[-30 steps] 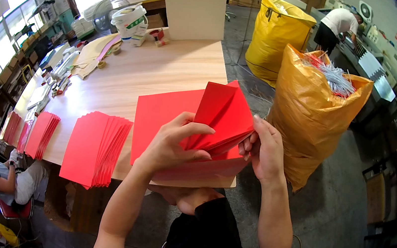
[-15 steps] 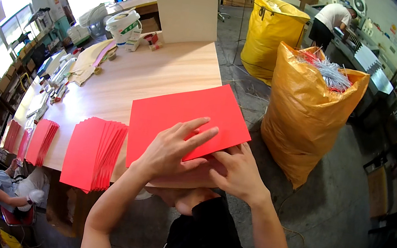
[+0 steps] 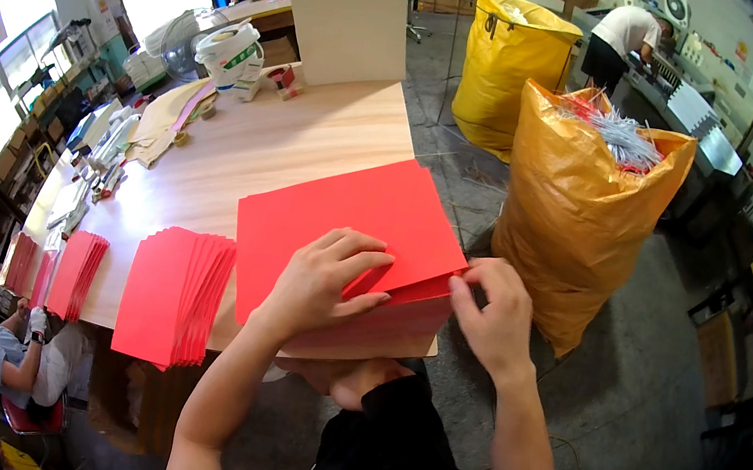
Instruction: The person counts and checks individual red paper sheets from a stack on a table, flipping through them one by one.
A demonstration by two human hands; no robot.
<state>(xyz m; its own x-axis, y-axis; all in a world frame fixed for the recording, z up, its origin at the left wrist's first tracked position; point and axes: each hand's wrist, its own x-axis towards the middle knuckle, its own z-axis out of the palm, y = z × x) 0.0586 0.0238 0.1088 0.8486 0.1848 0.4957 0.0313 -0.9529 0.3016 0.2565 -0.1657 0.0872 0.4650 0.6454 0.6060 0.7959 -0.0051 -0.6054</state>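
Large red sheets lie on the near part of the table, with a second edge showing under the top one. Across their near side rests my left hand, its fingers bent a little but apart, the thumb by the near edge. At the right corner my right hand pinches the red sheet between thumb and fingers. A narrow gap shows there between the layers. Just left of them, a fanned stack of red folded sheets overhangs the table's front edge.
Smaller red stacks stand farther left on the wooden table, near a seated person. A white bucket sits at the back. Right of the table stand an orange sack of paper strips and a yellow sack.
My right hand has moved right from the near edge to the sheets' right corner and closed on it. The sheets have shifted slightly left, their layers now parted. My left hand's fingers have bent more.
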